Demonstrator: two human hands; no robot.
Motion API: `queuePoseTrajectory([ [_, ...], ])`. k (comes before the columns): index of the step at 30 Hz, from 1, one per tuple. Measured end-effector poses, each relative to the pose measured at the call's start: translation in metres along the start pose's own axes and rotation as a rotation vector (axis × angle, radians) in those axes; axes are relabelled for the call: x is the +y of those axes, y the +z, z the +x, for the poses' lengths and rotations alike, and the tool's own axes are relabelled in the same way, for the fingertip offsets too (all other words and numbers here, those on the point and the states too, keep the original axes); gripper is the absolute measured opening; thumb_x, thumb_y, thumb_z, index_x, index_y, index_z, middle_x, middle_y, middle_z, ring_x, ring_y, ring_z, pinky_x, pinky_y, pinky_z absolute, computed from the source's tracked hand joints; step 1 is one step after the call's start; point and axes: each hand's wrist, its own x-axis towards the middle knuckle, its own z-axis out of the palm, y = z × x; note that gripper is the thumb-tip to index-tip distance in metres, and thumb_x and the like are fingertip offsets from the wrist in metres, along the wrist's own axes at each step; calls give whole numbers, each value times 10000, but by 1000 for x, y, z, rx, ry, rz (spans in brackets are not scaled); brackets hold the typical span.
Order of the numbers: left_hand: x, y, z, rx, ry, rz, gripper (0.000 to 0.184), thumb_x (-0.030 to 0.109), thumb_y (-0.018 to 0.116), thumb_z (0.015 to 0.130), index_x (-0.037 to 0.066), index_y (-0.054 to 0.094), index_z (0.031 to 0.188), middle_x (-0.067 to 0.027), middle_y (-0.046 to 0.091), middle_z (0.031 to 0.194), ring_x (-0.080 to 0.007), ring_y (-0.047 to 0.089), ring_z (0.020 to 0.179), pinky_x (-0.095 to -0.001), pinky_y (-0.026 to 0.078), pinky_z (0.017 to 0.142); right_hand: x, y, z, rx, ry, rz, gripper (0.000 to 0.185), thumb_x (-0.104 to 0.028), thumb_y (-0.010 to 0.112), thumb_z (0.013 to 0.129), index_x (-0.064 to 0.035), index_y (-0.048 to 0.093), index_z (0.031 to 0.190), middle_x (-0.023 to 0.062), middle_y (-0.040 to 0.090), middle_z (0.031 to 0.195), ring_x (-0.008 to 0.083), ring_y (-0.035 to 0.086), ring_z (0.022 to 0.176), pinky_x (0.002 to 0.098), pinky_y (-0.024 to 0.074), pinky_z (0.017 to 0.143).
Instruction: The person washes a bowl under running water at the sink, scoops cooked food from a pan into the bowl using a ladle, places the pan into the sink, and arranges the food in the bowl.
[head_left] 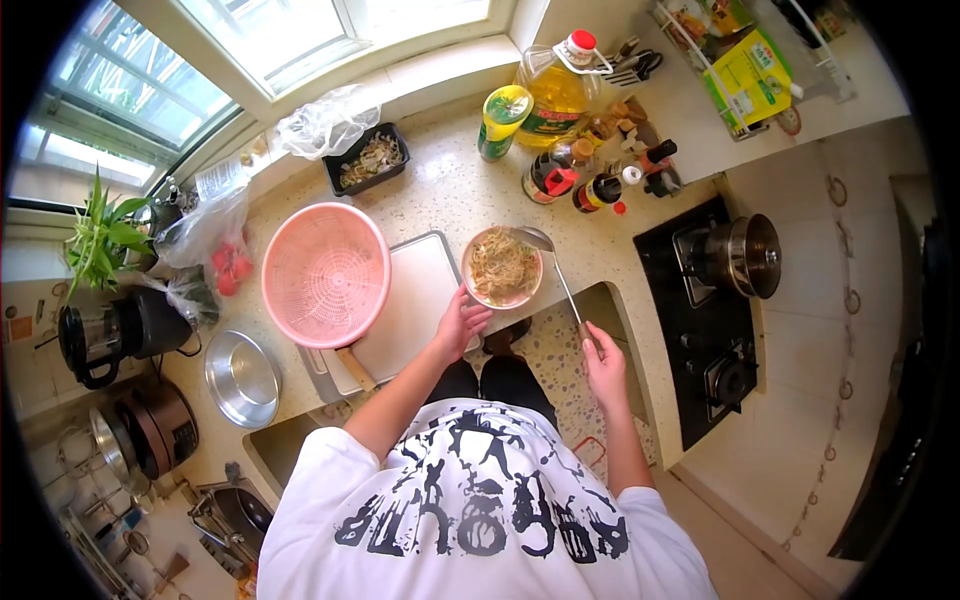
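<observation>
A round bowl (503, 267) filled with pale, shredded food stands near the counter's front edge. My left hand (462, 322) is at the bowl's lower left side, its fingers spread and touching or nearly touching the rim. My right hand (603, 358) is closed around the long handle of a metal ladle (566, 284). The ladle's head lies over the upper right part of the bowl, against the food. Left of the bowl is a white cutting board (415, 300), partly covered by a pink colander (327, 275). A wooden handle (355, 368) sticks out below the colander.
A metal basin (242, 378) sits at the left. Behind are a black tray (368, 160) of scraps, a yellow-green container (503, 120), an oil jug (557, 95) and sauce bottles (552, 175). A pot (750, 256) stands on the gas stove (692, 330) at the right.
</observation>
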Motion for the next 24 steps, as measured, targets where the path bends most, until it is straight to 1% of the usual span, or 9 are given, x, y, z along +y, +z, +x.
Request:
queuePoseTrajectory([
  [3, 0, -1, 2, -4, -3, -1, 623, 475, 361, 1048, 311, 148, 1609, -206, 550, 1368, -267, 606, 1183, -378, 465, 1002, 15, 2, 9, -39, 68, 103, 394, -164, 625, 1007, -53, 577, 1382, -53, 524, 714, 31, 434, 555, 216, 353, 499],
  [6, -2, -4, 5, -27, 7, 2, 614, 451, 356, 1048, 318, 156, 1612, -205, 550, 1367, -272, 602, 1191, -384, 465, 1006, 30, 12, 14, -9, 92, 150, 399, -181, 625, 1010, -62, 573, 1388, -56, 520, 690, 34, 431, 537, 216, 347, 484],
  [9, -1, -4, 3, -32, 8, 7, 609, 424, 355, 1044, 323, 167, 1615, -204, 549, 1369, -276, 597, 1199, -389, 465, 1008, 36, 19, 15, -5, 91, 123, 403, -186, 625, 1011, -67, 570, 1391, -59, 526, 695, 32, 436, 534, 213, 341, 479],
  [12, -1, -3, 1, -33, 14, 13, 610, 409, 356, 1041, 326, 170, 1616, -203, 549, 1369, -276, 596, 1201, -389, 467, 1006, 32, 18, 12, -54, 177, 180, 402, -184, 625, 1010, -66, 571, 1391, -50, 531, 707, 33, 445, 539, 215, 349, 483],
  [15, 1, -3, 2, -19, 3, 4, 612, 412, 359, 1040, 326, 169, 1615, -201, 556, 1359, -274, 601, 1195, -386, 475, 994, 25, 11, 4, -62, 132, 238, 381, -182, 626, 1007, -47, 601, 1362, -31, 581, 750, 40, 477, 556, 223, 399, 503],
  [17, -1, -3, 5, -11, 0, -6, 610, 418, 359, 1041, 327, 172, 1614, -200, 560, 1354, -274, 606, 1189, -382, 482, 983, 40, 3, 2, -43, 15, 36, 377, -178, 643, 989, -37, 622, 1338, 21, 656, 796, 82, 542, 566, 251, 445, 531],
  [18, -1, -1, 5, -4, 0, -5, 605, 416, 355, 1043, 328, 174, 1613, -199, 562, 1352, -274, 609, 1185, -380, 485, 979, 36, 2, 1, -32, -44, -66, 374, -176, 651, 980, -32, 633, 1325, 47, 694, 820, 103, 574, 571, 265, 469, 545],
  [21, 1, 0, 3, 9, -5, -2, 589, 408, 342, 1050, 330, 179, 1610, -198, 568, 1347, -272, 615, 1176, -375, 491, 968, 16, 3, -14, 71, -510, -370, 368, -171, 676, 939, -75, 666, 1294, 139, 744, 920, 223, 666, 634, 325, 519, 608],
  [24, 1, -2, 5, 0, -12, -6, 575, 397, 331, 1056, 331, 186, 1608, -197, 571, 1347, -270, 617, 1170, -373, 492, 965, -15, 0, -36, -5, -274, -561, 378, -168, 688, 904, -148, 685, 1282, 173, 713, 912, 313, 680, 715, 376, 530, 643],
])
